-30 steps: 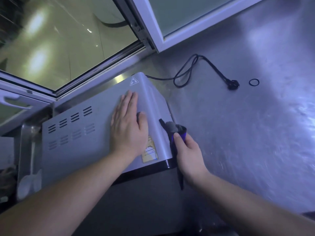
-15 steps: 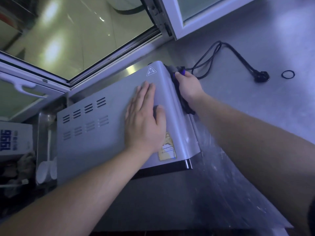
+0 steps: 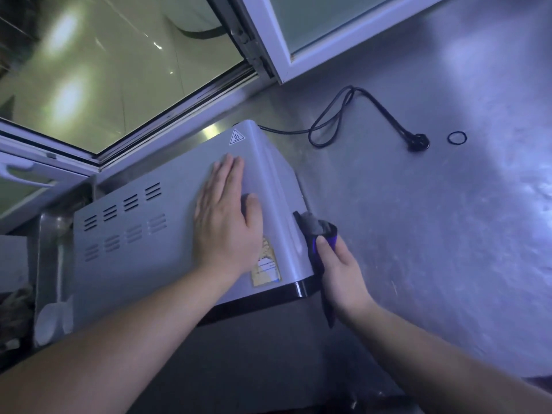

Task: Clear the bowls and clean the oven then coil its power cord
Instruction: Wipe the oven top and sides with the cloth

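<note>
A grey oven with vent slots and a heat warning sticker stands on the steel counter. My left hand lies flat on its top, fingers straight. My right hand grips a dark blue and grey cloth and holds it against the oven's right side, near the front corner. The black power cord runs from the oven's back, loops loosely on the counter and ends in a plug.
A small black ring lies on the counter right of the plug. White-framed windows run along the back. At the left a metal tray holds white spoons.
My right hand has drawn the cloth back along the oven's right side, from the rear corner to the front corner. My left hand has stayed flat on top.
</note>
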